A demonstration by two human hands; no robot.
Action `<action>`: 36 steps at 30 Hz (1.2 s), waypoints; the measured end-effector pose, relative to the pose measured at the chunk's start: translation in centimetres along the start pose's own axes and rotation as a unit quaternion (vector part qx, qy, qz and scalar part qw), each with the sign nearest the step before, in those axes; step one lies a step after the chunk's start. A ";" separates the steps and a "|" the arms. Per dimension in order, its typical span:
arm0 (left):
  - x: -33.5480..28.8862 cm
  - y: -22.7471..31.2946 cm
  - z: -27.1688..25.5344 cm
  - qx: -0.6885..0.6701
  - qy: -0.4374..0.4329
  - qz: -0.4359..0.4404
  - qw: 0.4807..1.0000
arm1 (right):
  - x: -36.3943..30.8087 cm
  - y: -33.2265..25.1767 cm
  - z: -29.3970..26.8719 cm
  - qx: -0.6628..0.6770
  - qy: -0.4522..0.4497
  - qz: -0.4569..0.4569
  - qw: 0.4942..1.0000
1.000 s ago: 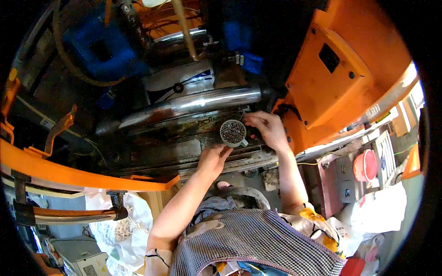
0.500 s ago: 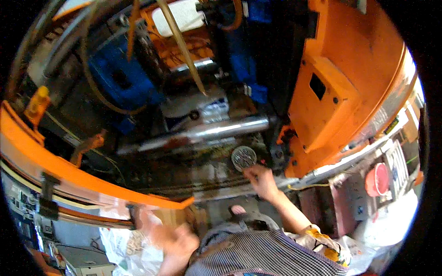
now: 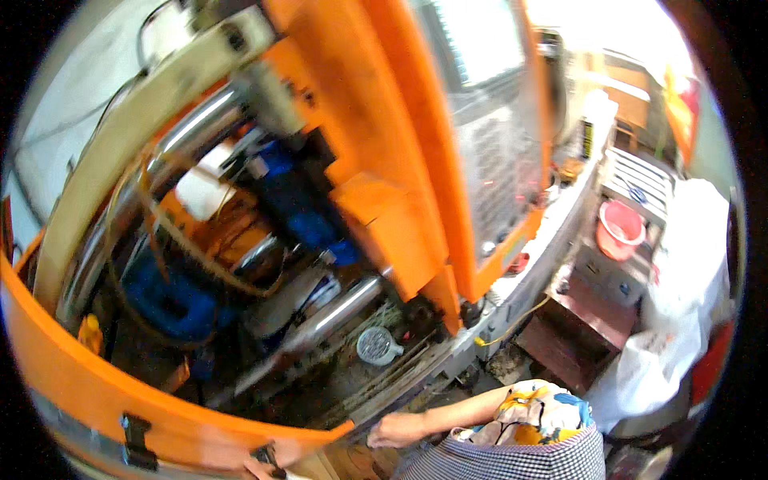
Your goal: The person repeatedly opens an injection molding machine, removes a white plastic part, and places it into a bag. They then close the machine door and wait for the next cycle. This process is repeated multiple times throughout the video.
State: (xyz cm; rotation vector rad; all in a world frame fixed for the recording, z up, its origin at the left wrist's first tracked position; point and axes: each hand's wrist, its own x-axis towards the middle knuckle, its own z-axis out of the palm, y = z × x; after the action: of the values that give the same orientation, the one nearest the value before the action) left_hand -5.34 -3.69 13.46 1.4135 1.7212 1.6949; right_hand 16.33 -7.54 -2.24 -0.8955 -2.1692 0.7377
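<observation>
My right hand is off the machine's front edge with its fingers curled in; nothing shows in it. Beyond it, a round pale cup with a short handle stands inside the machine, its contents grey and speckled. At the bottom edge my left hand, mostly cut off and blurred, has its fingers around a dark handle on the orange sliding door. Behind the cup runs a shiny metal bar.
An orange housing with a control panel rises on the right. Blue blocks and looped hoses lie within the machine. A pink bucket, a brown box and white plastic bags stand at the right.
The view has swung to the right. My right hand has let go of the cup's handle and drawn back towards me. My left hand has moved to the door handle.
</observation>
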 end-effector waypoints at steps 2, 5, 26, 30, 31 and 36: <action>-1.5 -0.4 -0.4 0.052 -0.019 0.029 0.998 | -1.1 0.4 0.9 -0.017 -0.032 0.046 0.998; -0.7 -1.8 -0.1 0.005 -0.346 0.106 0.932 | -2.6 0.8 1.2 -0.062 -0.033 0.093 0.993; -15.6 10.4 17.9 -0.235 -0.617 0.225 0.716 | -6.8 3.8 4.7 -0.175 0.049 0.209 0.961; -16.7 9.8 19.3 -0.252 -0.652 0.211 0.683 | -8.1 4.5 4.9 -0.092 0.217 0.189 0.953; -16.1 10.5 19.3 -0.260 -0.633 0.264 0.680 | -7.6 3.9 4.1 -0.082 0.187 0.202 0.958; -18.4 10.6 20.5 -0.302 -0.641 0.191 0.679 | -2.4 1.2 1.9 -0.102 -0.054 0.226 0.967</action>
State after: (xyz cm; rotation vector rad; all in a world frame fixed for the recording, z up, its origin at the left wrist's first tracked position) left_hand 23.50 -9.38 11.12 1.8647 0.0653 0.7171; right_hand 16.64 -9.09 -5.11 -1.5234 -2.1846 0.7979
